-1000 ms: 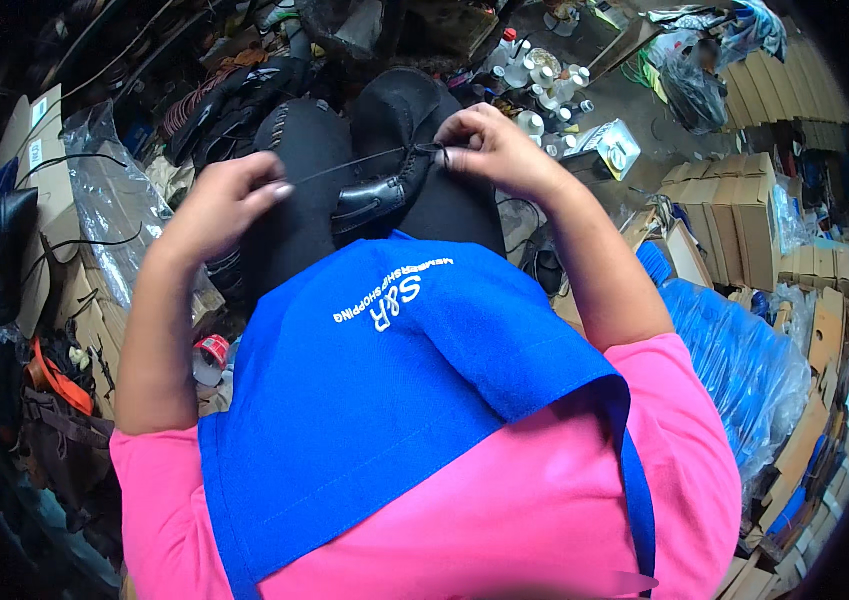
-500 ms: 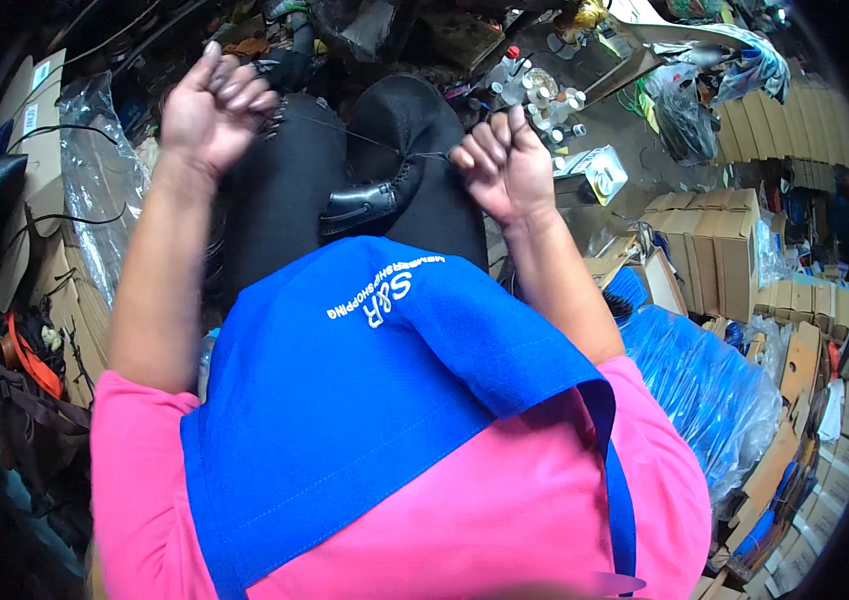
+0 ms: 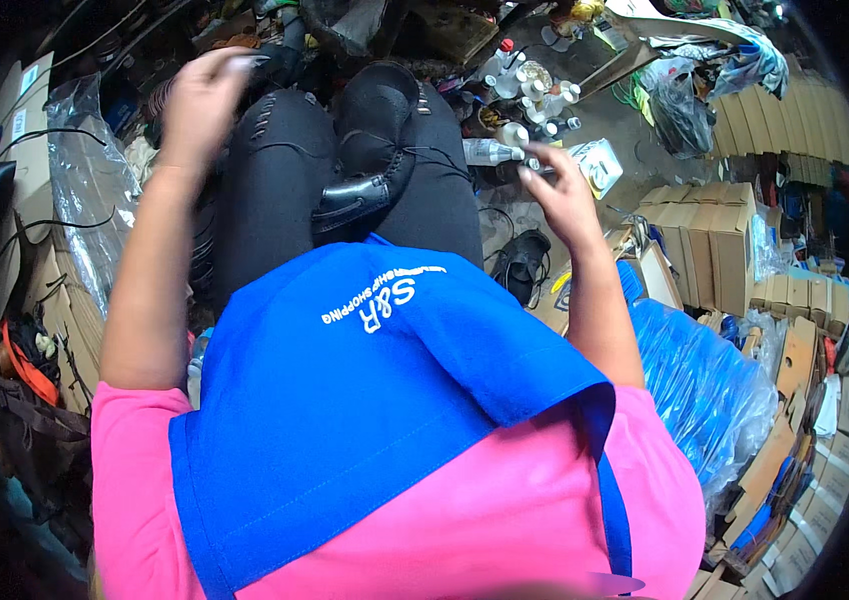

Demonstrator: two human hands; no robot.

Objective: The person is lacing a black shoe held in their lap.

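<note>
Stitching seems in hand: the black shoe [image 3: 357, 198] rests on my lap [image 3: 265, 205], thread [image 3: 433, 155] trailing. My right hand [image 3: 567, 200] has its grip apart near a bottle [image 3: 488, 152]; my left hand's [image 3: 202, 112], blurred, I can't tell. Another pull would call for gathering slack thread.

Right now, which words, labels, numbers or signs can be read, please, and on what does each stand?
Blue apron: white lettering, large and small, partly legible; I do not copy it.
Clear bottle near the right hand: print too small to read.
Cardboard at far left: white labels, too small to read.
Pale container: marks too blurred.
</note>
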